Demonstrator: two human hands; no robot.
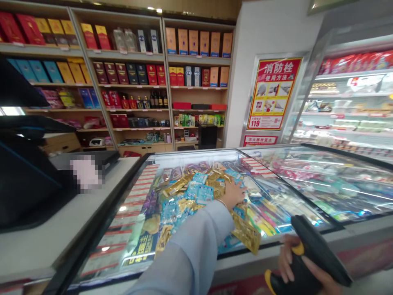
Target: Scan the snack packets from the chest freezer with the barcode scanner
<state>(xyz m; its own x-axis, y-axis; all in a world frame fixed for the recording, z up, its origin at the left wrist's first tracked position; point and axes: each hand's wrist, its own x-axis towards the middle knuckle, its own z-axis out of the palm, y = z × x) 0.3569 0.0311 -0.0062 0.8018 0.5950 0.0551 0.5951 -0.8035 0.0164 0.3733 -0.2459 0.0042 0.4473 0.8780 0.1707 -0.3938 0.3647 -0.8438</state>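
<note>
My left hand (pixel 233 194) reaches forward in a light blue-grey sleeve and lies with its fingers apart on a heap of small packets. Blue packets (pixel 204 194) and gold packets (pixel 216 187) are mixed in this heap, which rests on the glass top of a chest freezer (pixel 116 241). One gold packet (pixel 248 234) sticks out near the freezer's front edge. At the lower right, my right hand (pixel 287 259) is wrapped round the grip of a black and yellow barcode scanner (pixel 319 250). My left palm's underside is hidden.
A counter (pixel 39 250) with a dark checkout machine (pixel 27 176) stands to the left. Behind the freezer are shelves (pixel 135 56) of boxed goods and bottles. A red fire-hydrant sign (pixel 274 94) hangs on the wall, and a lit display fridge (pixel 353 94) is at the right.
</note>
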